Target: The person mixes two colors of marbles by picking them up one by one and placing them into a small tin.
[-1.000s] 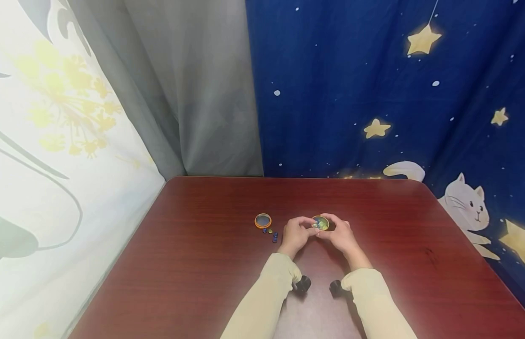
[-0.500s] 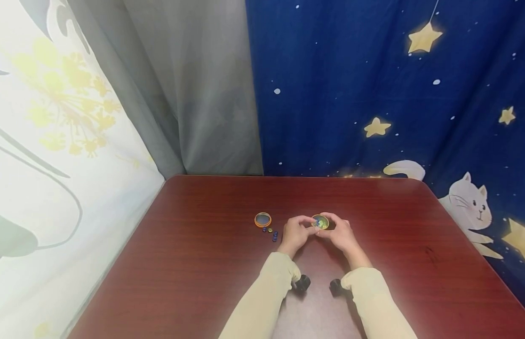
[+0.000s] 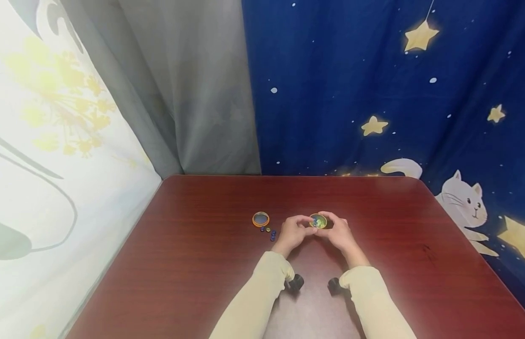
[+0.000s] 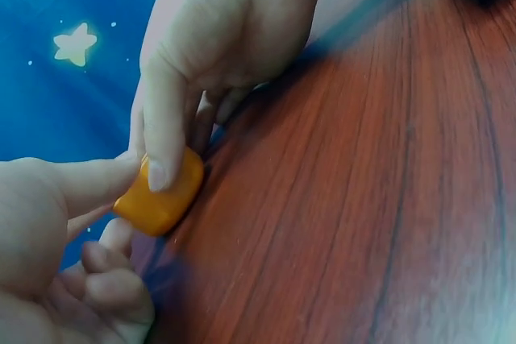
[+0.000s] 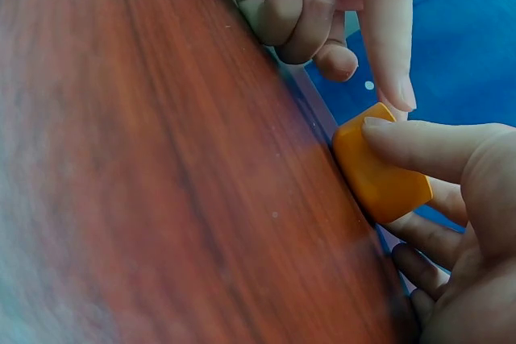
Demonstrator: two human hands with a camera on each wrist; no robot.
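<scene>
My right hand holds a small orange bowl, its thumb on the outer wall and fingers on the far side. Small blue and yellow-green pieces lie inside the bowl in the head view. At the bowl's left edge is my left hand, thumb and index finger extended to the rim. In the right wrist view its other fingers are curled. Whether its fingertips pinch the rim or a piece is hidden. The bowl sits tilted close to the tabletop in the left wrist view.
To the left of my hands, a round orange-rimmed container with a grey inside stands on the reddish-brown table. Several small blue pieces and a yellowish piece lie in front of it. A blue star-patterned curtain hangs behind.
Both hands stay at the bowl with almost no movement. The pieces inside look slightly shifted. The head view has swung a little, and the loose pieces on the table look unchanged.
</scene>
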